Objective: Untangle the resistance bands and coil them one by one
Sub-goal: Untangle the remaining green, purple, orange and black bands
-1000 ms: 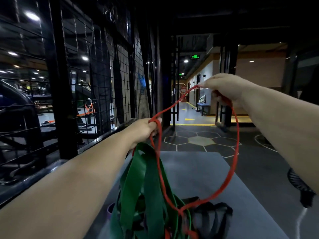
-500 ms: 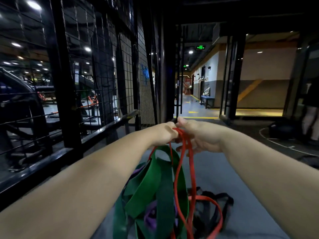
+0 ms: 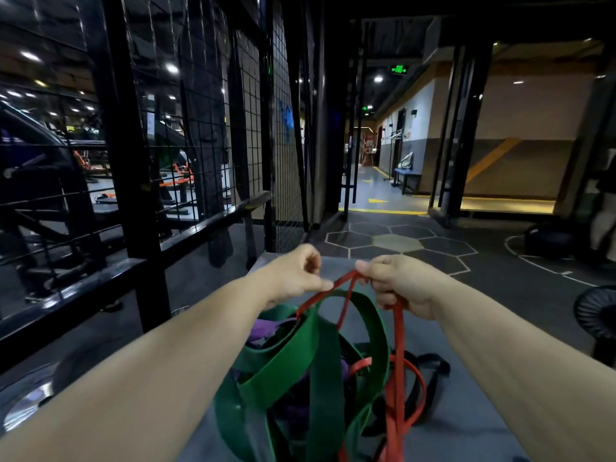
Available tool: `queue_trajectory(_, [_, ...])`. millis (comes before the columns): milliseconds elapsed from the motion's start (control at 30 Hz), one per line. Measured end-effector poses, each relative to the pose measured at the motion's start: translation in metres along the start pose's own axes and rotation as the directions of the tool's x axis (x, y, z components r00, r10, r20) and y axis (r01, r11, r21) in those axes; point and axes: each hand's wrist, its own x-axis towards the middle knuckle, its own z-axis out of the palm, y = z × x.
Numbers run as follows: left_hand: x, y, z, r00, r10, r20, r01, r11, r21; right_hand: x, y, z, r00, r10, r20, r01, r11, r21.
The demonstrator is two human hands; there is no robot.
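The person's right hand [image 3: 400, 285] is closing its grip around a thin, flat red band [image 3: 397, 345], the fingers curling over a bunched fold of it at the top while the rest is hanging down in narrow rubbery loops. The left hand [image 3: 295, 275] is sitting just beside it with the fingers curled and the thumb tip lying against a strand of the same band; whether that grip is actually pinching the strand I cannot tell. Right below both hands, broad matte green bands [image 3: 320, 361] are standing up in wide ribbon-like arcs, with the red strands threading through and alongside them. A purple band [image 3: 263, 328] is peeking out from under the green on the left, and a dark black band [image 3: 433, 371] is lying in slack loops to the right. The whole tangle is resting on a smooth grey worktop [image 3: 473, 425]. A black wire mesh fence [image 3: 200, 128] is running along the left, the dark floor [image 3: 400, 243] ahead is showing hexagon outlines, and down a lit corridor a green exit sign [image 3: 399, 69] is glowing above a blue bench [image 3: 408, 176].
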Motion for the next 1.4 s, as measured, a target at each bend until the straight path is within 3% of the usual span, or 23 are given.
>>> queue_trajectory(133, [-0.033,-0.029,0.028,0.966,-0.194,-0.169,0.217,0.967,0.135,-0.005,0.003,-0.003,0.999,-0.035,0.012,0.034,0.999,0.041])
queue_trajectory(300, [-0.067,-0.066,0.078,0.923,-0.384,-0.022,0.378,0.895,0.238,-0.009,0.023,-0.009,0.996,-0.039,0.081,0.046,0.995,-0.084])
queue_trajectory(500, [-0.058,-0.060,0.099,0.942,-0.329,-0.068,0.334,0.938,0.092,-0.022,0.034,-0.008,0.992,0.024,0.120,0.010,0.963,-0.271])
queue_trajectory(633, [-0.027,-0.039,0.088,0.950,-0.302,-0.085,0.311,0.943,0.123,-0.026,0.024,-0.020,0.995,0.042,0.093,0.016,0.837,-0.546])
queue_trajectory(767, [0.009,0.008,0.041,0.972,-0.231,0.033,0.231,0.973,0.008,-0.023,0.000,-0.036,0.999,0.025,0.041,-0.011,0.950,-0.312])
queue_trajectory(867, [0.033,0.058,-0.004,0.992,-0.123,0.034,0.123,0.992,-0.002,-0.018,-0.038,-0.043,0.992,-0.109,-0.055,0.090,0.955,-0.283])
queue_trajectory(933, [0.048,0.104,-0.038,0.997,-0.047,0.056,0.045,0.998,0.031,-0.019,-0.077,-0.055,0.949,-0.251,-0.190,0.177,0.924,-0.338])
queue_trajectory(1033, [0.055,0.184,-0.093,0.991,0.114,0.077,-0.117,0.992,0.042,-0.031,-0.143,-0.076,0.810,-0.519,-0.272,0.323,0.783,-0.532])
queue_trajectory(1133, [0.049,0.237,-0.131,0.978,0.204,0.043,-0.208,0.969,0.132,-0.038,-0.188,-0.093,0.671,-0.664,-0.329,0.463,0.722,-0.513])
queue_trajectory(1200, [0.046,0.250,-0.143,0.978,0.193,0.077,-0.205,0.955,0.216,-0.037,-0.202,-0.100,0.646,-0.681,-0.344,0.512,0.722,-0.466])
queue_trajectory(1300, [0.045,0.236,-0.135,0.979,0.040,0.200,-0.104,0.942,0.319,-0.032,-0.194,-0.103,0.691,-0.613,-0.383,0.465,0.782,-0.414])
queue_trajectory(1400, [0.048,0.195,-0.110,0.954,-0.082,0.289,-0.016,0.947,0.319,-0.019,-0.158,-0.094,0.835,-0.409,-0.368,0.308,0.902,-0.303])
